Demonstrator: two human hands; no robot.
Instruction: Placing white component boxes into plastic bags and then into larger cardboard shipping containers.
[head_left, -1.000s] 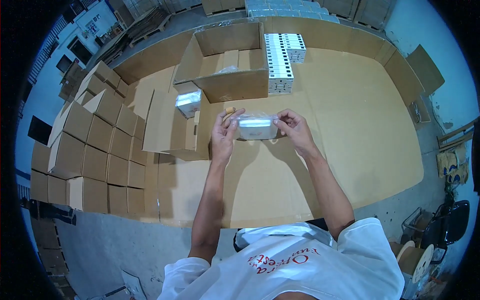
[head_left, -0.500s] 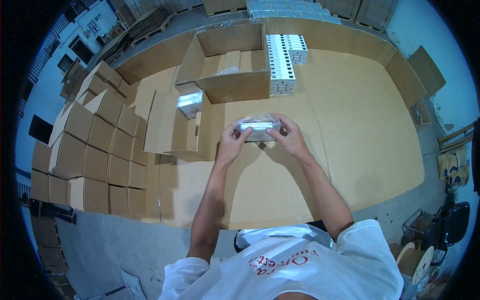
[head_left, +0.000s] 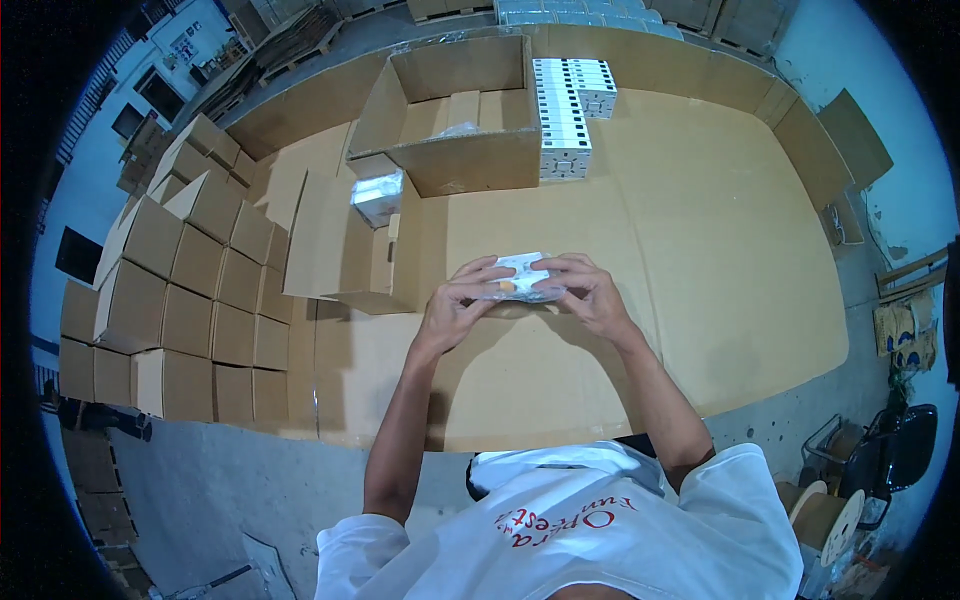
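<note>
Now lower and nearer the body than 1 s ago, both hands clasp a small white packet (head_left: 522, 276) over the cardboard sheet (head_left: 700, 260). Left hand (head_left: 462, 300) and right hand (head_left: 592, 295) curl their fingers narrowly around its ends. Its long axis runs left-right, roughly level.

Cool, bluish, even light falls from above, leaving soft shadows under the forearms on the cardboard-covered floor (head_left: 700, 250), while the fisheye bends straight edges toward a black rim and the centre stays fairly sharp, without glare.
</note>
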